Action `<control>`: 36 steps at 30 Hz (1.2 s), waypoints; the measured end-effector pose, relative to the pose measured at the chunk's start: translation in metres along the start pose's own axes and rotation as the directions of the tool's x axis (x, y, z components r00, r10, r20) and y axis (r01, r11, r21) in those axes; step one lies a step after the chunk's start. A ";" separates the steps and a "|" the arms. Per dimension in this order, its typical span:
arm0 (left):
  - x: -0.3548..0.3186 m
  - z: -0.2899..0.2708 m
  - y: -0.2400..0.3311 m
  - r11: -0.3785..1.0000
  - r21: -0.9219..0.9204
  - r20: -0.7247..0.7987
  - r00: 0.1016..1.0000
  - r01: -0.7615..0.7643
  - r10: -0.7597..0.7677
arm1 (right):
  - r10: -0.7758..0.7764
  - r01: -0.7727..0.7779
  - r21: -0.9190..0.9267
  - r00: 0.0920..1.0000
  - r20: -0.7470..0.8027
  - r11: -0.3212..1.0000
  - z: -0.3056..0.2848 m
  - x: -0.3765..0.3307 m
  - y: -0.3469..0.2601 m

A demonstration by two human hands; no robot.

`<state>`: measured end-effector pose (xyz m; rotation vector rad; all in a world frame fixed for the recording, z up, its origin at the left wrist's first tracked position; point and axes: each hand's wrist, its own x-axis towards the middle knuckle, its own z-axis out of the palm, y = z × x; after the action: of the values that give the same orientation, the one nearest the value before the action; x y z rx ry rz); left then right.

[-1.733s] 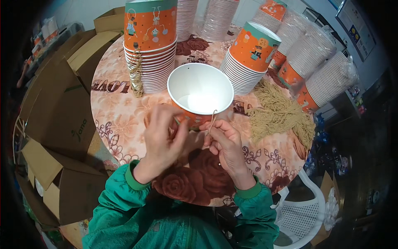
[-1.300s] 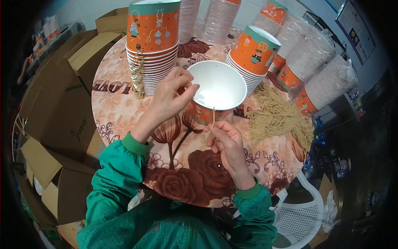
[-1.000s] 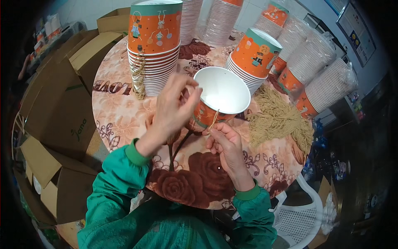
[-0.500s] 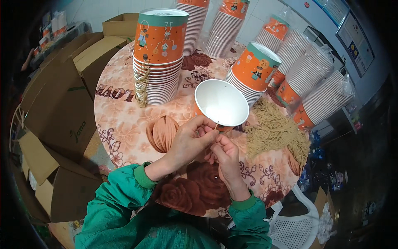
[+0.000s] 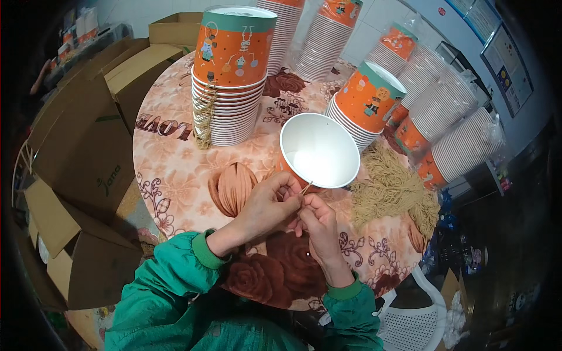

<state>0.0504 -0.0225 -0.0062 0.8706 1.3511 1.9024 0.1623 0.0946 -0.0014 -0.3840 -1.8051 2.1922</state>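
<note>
A white-lined paper bucket (image 5: 320,151) with an orange outside lies tipped toward me on the table, its mouth facing up. At its near rim a short piece of tan string (image 5: 307,188) sticks up from between my fingertips. My left hand (image 5: 263,205) is closed in a pinch on the string, touching the bucket's edge. Close beside it, my right hand (image 5: 321,225) pinches too, thumb and fingers meeting at the same string. The string's lower part is hidden by my fingers. To the right lies a heap of tan strings (image 5: 389,184).
Inverted orange bucket stacks stand at the left (image 5: 234,52) and right (image 5: 367,96); strings hang on the left one. Plastic-wrapped bucket stacks (image 5: 442,96) line the far right. Open cardboard boxes (image 5: 76,158) crowd the left. A white plastic chair (image 5: 418,319) stands lower right of the flowered table (image 5: 175,199).
The view has shifted slightly, so the table things sit a little farther right. My right fingers have drawn up closer to my left fingertips at the string.
</note>
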 end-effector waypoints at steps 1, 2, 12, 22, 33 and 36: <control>0.000 0.000 0.000 1.000 -0.020 0.005 1.000 0.014 -0.014 | 0.002 -0.002 0.000 1.000 0.007 1.000 0.001 0.001 0.000; -0.001 -0.001 0.001 0.999 -0.040 0.011 1.000 0.028 -0.027 | 0.002 -0.002 0.000 1.000 -0.005 1.000 0.002 0.001 0.000; -0.001 -0.003 0.001 0.998 -0.046 -0.043 0.998 -0.045 0.043 | 0.015 -0.015 -0.014 1.000 0.007 1.000 -0.001 -0.002 -0.006; 0.007 -0.012 0.002 0.756 -0.612 0.096 0.971 0.231 -0.219 | -0.600 0.318 -0.933 0.784 0.159 0.168 -0.005 -0.004 0.007; 0.003 -0.012 0.003 0.618 -0.684 0.245 0.921 0.387 -0.304 | -0.771 0.605 -0.777 0.575 0.275 0.174 -0.002 0.001 -0.009; 0.001 -0.012 0.003 0.626 -0.684 0.253 0.926 0.375 -0.278 | -0.754 0.640 -0.726 0.600 0.267 0.252 0.000 0.000 -0.009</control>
<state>0.0397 -0.0291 -0.0067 0.2889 0.5110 1.8093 0.1627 0.0968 0.0073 0.1549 -2.1501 0.6593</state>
